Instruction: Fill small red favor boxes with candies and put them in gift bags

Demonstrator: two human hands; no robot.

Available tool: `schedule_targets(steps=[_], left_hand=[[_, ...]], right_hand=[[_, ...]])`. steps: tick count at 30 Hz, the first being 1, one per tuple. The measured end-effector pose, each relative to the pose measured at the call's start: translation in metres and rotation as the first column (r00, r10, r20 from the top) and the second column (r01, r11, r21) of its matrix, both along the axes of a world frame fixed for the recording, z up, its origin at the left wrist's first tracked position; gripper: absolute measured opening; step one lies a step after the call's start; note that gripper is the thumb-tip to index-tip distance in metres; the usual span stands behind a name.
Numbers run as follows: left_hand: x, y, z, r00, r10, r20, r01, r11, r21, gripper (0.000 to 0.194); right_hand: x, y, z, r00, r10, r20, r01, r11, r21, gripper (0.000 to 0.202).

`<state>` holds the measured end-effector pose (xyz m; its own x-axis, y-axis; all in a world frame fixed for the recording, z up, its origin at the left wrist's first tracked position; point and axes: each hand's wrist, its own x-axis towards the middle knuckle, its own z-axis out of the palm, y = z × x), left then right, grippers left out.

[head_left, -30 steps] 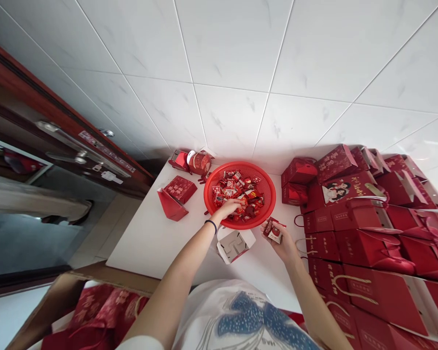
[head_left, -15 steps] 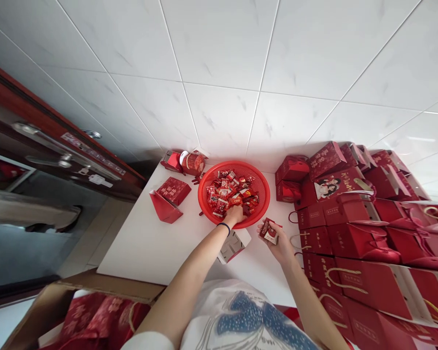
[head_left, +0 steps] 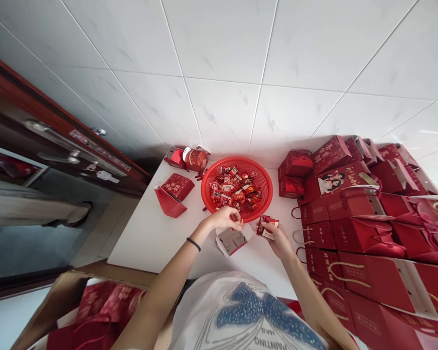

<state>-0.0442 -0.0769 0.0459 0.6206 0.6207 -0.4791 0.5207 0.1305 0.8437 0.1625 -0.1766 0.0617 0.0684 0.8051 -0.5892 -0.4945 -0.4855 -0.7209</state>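
Note:
My left hand [head_left: 226, 218], a dark band on its wrist, is closed in a pinch on a small red-wrapped candy [head_left: 240, 222]. It is over the near edge of a red plastic basket [head_left: 269, 187], beside an open gift box [head_left: 224, 250] with a pale grey inside. Wrapped candies [head_left: 233, 187], mostly red, fill the bottom of the basket. To the right of the box, my right hand [head_left: 279, 238] is closed on red and cream candy packets [head_left: 268, 227]; their exact number is hidden.
Folded red boxes [head_left: 177, 187] and a red round container [head_left: 196, 159] are on the white table [head_left: 142, 238] at left. Rows of red gift bags [head_left: 354, 238] crowd the right side. A cardboard carton [head_left: 47, 301] is at lower left; a person's trouser leg [head_left: 32, 204] shows beyond.
My left hand has come up out of the basket towards me, a candy now in its fingertips near the open box. My right hand still holds its packets and has turned slightly.

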Motion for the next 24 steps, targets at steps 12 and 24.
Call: schedule_targets(steps=[12,24], left_hand=[[-0.031,-0.067,-0.003,0.975,0.221,0.006,-0.219,0.966,0.136,0.045],[-0.049,-0.084,-0.024,0.965,0.253,-0.062,-0.209,0.894,0.397,0.043]], right_hand=[[-0.022,-0.012,-0.005,0.976,0.116,0.183,-0.132,0.988,0.075,0.028],[-0.029,-0.018,-0.023,0.957,0.063,0.284,-0.106,0.984,0.14,0.038]])
